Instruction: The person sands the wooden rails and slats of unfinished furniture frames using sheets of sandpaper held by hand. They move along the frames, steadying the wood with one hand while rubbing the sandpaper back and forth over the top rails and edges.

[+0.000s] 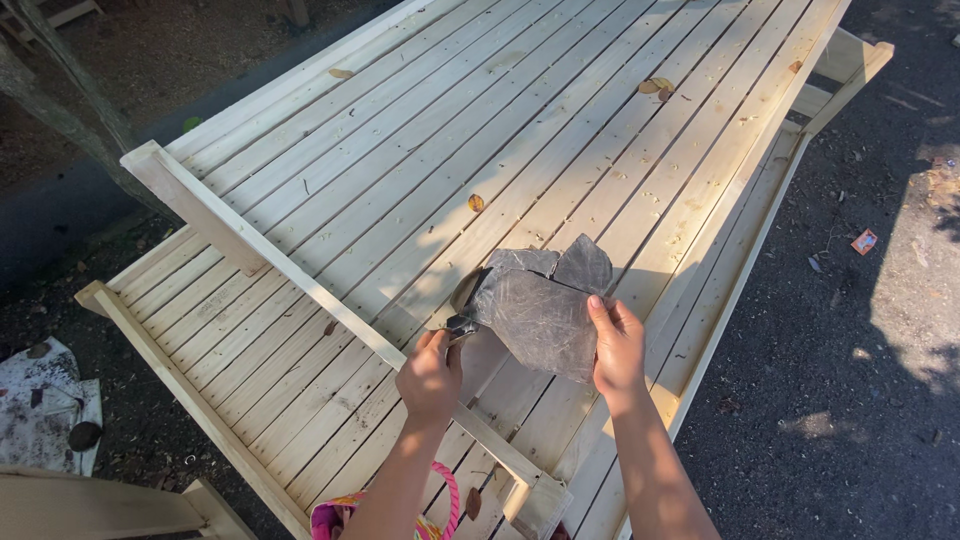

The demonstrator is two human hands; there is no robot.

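A worn grey sheet of sandpaper [538,306], creased and torn at its edges, is held up over a pale wooden slatted table [420,150]. My right hand [617,347] grips the sheet's right lower edge with thumb on top. My left hand [431,375] pinches its left corner, where the paper curls and shows a brown backing. Both forearms reach in from the bottom of the view. A raised wooden crossbar [265,262] runs diagonally just under my left hand.
Dry leaves [656,87] and wood shavings lie scattered on the slats. Dark gravel ground [850,350] lies to the right with a small orange scrap [864,241]. A tree trunk [60,95] stands at upper left. A pink-handled bag [340,518] sits below.
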